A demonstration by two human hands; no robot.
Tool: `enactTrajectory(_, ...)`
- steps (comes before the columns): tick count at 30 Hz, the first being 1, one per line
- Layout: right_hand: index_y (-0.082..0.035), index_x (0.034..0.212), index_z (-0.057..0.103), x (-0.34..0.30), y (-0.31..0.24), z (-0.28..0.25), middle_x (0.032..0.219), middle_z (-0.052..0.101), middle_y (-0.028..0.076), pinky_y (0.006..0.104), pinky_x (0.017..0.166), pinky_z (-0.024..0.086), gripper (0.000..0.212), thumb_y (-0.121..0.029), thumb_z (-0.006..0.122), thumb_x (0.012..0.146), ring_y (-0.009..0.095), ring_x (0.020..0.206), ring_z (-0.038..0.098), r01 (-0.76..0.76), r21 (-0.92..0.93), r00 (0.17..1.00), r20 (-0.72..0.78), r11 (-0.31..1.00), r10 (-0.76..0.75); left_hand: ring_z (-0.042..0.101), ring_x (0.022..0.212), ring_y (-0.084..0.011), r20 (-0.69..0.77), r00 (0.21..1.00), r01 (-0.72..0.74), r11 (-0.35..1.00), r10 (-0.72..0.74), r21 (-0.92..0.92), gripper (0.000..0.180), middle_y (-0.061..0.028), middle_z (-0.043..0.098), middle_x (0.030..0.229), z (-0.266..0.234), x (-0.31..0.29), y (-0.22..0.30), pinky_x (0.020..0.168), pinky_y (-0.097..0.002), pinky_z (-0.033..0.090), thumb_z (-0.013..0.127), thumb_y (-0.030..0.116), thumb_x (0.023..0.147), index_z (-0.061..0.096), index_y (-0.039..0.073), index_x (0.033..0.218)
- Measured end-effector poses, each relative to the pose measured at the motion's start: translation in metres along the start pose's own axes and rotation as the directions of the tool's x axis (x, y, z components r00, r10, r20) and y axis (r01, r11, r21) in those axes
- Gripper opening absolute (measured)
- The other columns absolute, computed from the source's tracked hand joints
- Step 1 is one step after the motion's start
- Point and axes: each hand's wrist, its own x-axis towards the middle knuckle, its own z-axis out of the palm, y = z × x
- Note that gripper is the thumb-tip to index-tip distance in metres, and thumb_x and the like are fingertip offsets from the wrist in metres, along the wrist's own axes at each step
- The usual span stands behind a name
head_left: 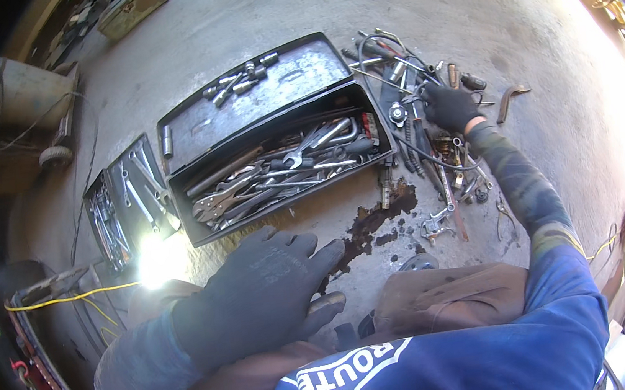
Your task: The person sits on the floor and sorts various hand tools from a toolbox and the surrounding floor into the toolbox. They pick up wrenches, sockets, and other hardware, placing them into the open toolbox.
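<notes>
My left hand (264,281), in a dark glove, hangs over my lap with its fingers apart and nothing in it. My right hand (450,107), also gloved, reaches out to a loose pile of tools on the floor. Its fingertips point down among the tools, and I cannot see whether they grip one. Near it lie a ratchet with a round head (397,114), a black cable (432,158) and several sockets (473,82). To the left stands an open black metal toolbox (291,207) full of wrenches and pliers. Several sockets (245,79) rest in its lid.
Left of the toolbox lies an open flat case (110,210) of combination wrenches. A bright lamp (162,262) on a yellow cord shines beside my left arm. A dark oily stain (377,222) marks the concrete before me. Pliers (503,218) and a curved metal piece (510,101) lie right.
</notes>
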Motion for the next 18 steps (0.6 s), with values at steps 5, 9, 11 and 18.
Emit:
enactTrajectory(5, -0.009, 0.132, 0.056, 0.004, -0.052, -0.115, 0.104, 0.074, 0.016, 0.0425, 0.083, 0.056, 0.034, -0.035, 0.063, 0.111, 0.027, 0.093, 0.073, 0.228, 0.63, 0.967, -0.234, 0.742, -0.099, 0.064, 0.121, -0.0326, -0.062, 0.995, -0.078, 0.997, 0.079, 0.014, 0.065, -0.0142, 0.067, 0.124, 0.013, 0.007, -0.005, 0.105, -0.0476, 0.048, 0.07, 0.048, 0.098, 0.059, 0.009, 0.149)
enactTrajectory(9, -0.011, 0.143, 0.057, -0.013, -0.123, -0.171, 0.112, 0.074, 0.014, 0.0418, 0.087, 0.059, 0.039, -0.03, 0.062, 0.11, 0.028, 0.101, 0.075, 0.616, 0.569, 0.779, -0.335, 0.545, -0.53, 0.065, 0.11, -0.0317, -0.153, 0.98, -0.129, 0.992, 0.13, 0.014, 0.061, -0.0125, 0.065, 0.112, 0.024, 0.013, -0.008, 0.097, -0.0472, 0.05, 0.071, 0.047, 0.097, 0.061, 0.008, 0.143)
enactTrajectory(11, -0.016, 0.142, 0.061, -0.005, -0.183, -0.153, 0.116, 0.075, 0.013, 0.0434, 0.087, 0.06, 0.037, -0.032, 0.063, 0.108, 0.031, 0.098, 0.076, 0.722, 0.422, 0.687, -0.348, 0.548, -0.638, 0.065, 0.11, -0.0318, -0.148, 0.982, -0.111, 0.992, 0.118, 0.052, 0.062, -0.013, 0.065, 0.112, 0.026, 0.013, -0.009, 0.096, -0.047, 0.05, 0.071, 0.047, 0.097, 0.061, 0.008, 0.144)
enactTrajectory(18, -0.015, 0.115, 0.069, 0.022, -0.266, -0.037, 0.105, 0.072, 0.013, 0.0469, 0.074, 0.061, 0.024, -0.025, 0.07, 0.093, 0.031, 0.093, 0.076, 0.79, -0.032, 0.589, -0.241, 0.613, -0.772, 0.066, 0.109, -0.0328, -0.152, 0.985, -0.072, 0.995, 0.082, 0.071, 0.067, -0.0146, 0.066, 0.114, 0.021, 0.001, -0.007, 0.094, -0.0469, 0.052, 0.07, 0.049, 0.097, 0.059, 0.006, 0.147)
